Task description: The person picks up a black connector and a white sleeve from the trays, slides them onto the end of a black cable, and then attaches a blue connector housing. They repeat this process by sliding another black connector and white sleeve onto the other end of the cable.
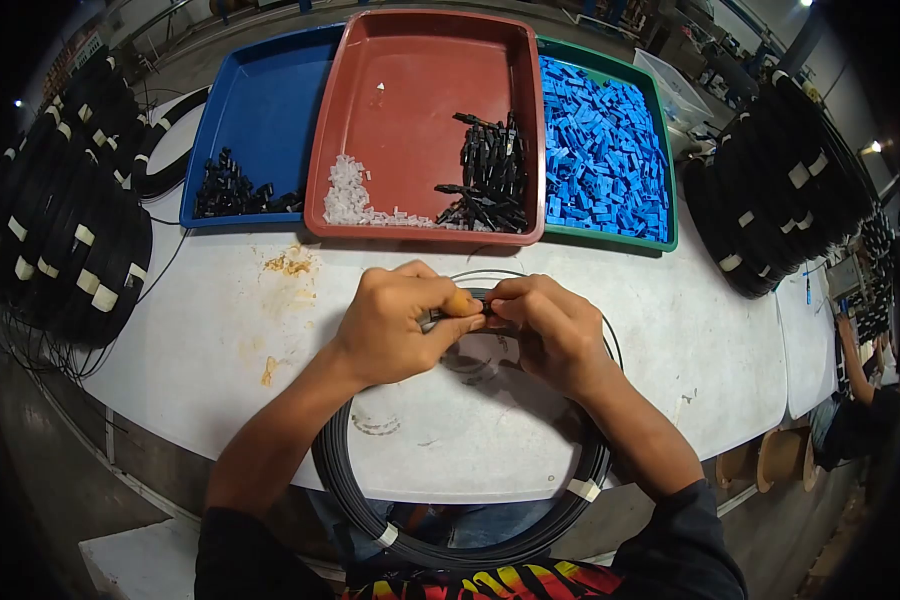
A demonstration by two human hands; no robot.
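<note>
Both hands meet above the far side of a black cable coil (335,455), which lies on the white table and overhangs its front edge. White tape wraps the coil in two places. My left hand (400,322) pinches a small black part (486,306) between thumb and index finger; something yellowish covers a fingertip. Pressed to the other side of the same part, my right hand (550,330) has its fingers closed. The fingers hide most of the part, so its shape cannot be made out.
Beyond the hands stand a blue tray (255,218) with black pieces, a red tray (425,237) with clear and black pieces, and a green tray (610,242) of blue pieces. Cable coils are stacked left (60,240) and right (790,190). A person's arm (854,360) shows far right.
</note>
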